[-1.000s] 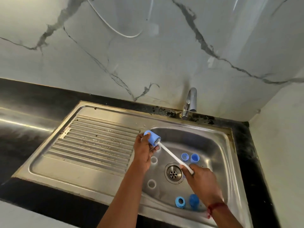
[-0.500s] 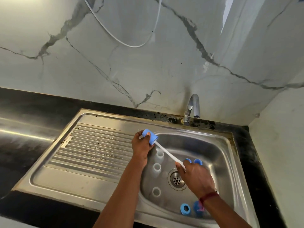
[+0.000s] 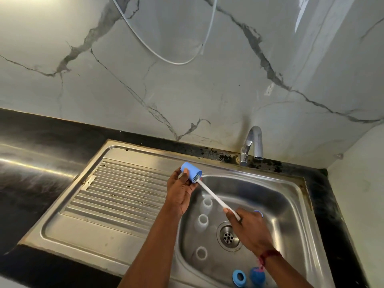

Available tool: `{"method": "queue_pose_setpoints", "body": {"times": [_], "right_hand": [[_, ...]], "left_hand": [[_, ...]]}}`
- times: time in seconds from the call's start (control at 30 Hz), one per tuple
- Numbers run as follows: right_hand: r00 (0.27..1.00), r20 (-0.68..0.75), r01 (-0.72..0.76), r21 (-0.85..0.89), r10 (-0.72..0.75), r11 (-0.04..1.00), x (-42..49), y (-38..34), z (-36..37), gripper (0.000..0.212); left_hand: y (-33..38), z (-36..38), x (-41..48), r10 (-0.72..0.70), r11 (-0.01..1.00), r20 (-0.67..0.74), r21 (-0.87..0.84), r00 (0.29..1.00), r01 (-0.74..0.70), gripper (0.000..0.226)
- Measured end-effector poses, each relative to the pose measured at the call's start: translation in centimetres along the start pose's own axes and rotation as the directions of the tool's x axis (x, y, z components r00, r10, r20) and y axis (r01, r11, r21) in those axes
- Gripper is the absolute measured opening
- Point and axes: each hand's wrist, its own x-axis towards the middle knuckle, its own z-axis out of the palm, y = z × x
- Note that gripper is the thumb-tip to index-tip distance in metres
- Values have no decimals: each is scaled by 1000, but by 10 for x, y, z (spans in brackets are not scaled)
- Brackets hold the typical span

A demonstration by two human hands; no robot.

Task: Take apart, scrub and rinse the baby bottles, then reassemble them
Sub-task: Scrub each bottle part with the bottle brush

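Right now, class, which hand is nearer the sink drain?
Right. The right hand, gripping the brush handle, is beside the drain; the left hand holds a blue cap by the draining board.

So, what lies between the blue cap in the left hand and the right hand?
Head view: the white brush handle spans that gap, from inside the blue cap to the right hand, above a clear bottle in the sink.

Blue cap [image 3: 191,172] in left hand [image 3: 180,191], brush [image 3: 216,197] inside.
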Motion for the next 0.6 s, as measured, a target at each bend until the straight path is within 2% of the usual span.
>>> {"method": "queue_pose_setpoints", "body": {"times": [0.2, 0.4, 0.6], "right_hand": [[998, -4, -65, 89, 66, 994, -7, -8, 0, 52], [995, -33, -86, 115, 90, 990, -12, -6, 1, 51], [996, 12, -94, 115, 93, 989, -6, 1, -1, 57]], "left_hand": [[0, 7, -8, 59, 997, -41, -50, 997, -61, 36], [-4, 13, -20, 140, 990, -48, 28, 989, -139, 17], [-12, 6, -19, 246, 947, -14, 219, 969, -237, 27]]}}
